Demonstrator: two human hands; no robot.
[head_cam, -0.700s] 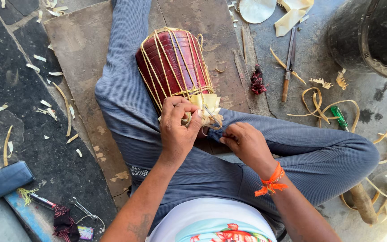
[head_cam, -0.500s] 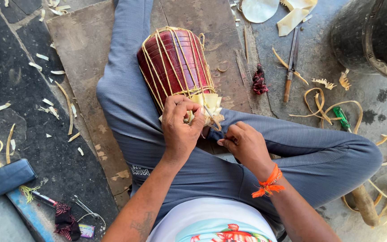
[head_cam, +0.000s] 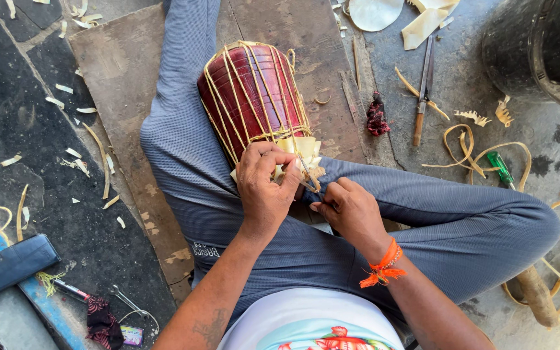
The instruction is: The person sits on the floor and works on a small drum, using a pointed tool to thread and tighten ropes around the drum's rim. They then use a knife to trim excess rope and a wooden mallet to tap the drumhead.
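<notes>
Centre frame: red barrel drum point(head_cam: 251, 97) laced with pale straps, wedged between the crossed legs, likely so it stays put. Left hand point(head_cam: 266, 188) clamps the near rim, fingers curled over the pale skin edge. Right hand point(head_cam: 351, 210) pinches a thin strap or tool; which, unclear. Upper right: awl-like tool point(head_cam: 421, 91), green screwdriver point(head_cam: 501, 167), dark bucket point(head_cam: 542, 45). Strap scraps litter the floor.

The drum's point(head_cam: 254, 97) near head hides behind the left hand point(head_cam: 264, 188); the dark tub point(head_cam: 539, 45) runs off the frame's top-right corner.
</notes>
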